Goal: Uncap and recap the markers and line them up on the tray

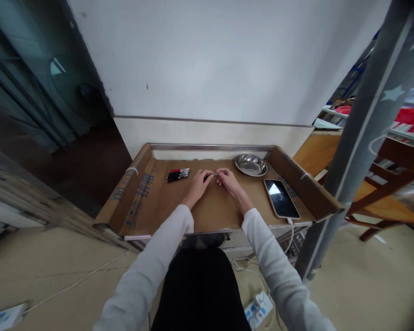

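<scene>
Both hands meet over the middle of a cardboard-covered table point(207, 216). My left hand point(200, 183) is closed, fingers pinched round a small dark object that looks like a pen point(207, 176). Close beside it on the right, my right hand point(227, 180) is also closed, its fingertips at the object's right end; what they pinch there is too small to name. Several pens point(177, 174), black and one red, lie side by side to the left of my left hand. A round metal dish point(251, 165) sits behind and to the right of my right hand.
A phone point(282, 198) with a white cable lies at the table's right. Folded cardboard walls point(301, 186) border both sides. Beyond the right edge stand a grey metal post point(359, 124) and a wooden chair point(382, 197). A power strip point(258, 310) lies on the floor.
</scene>
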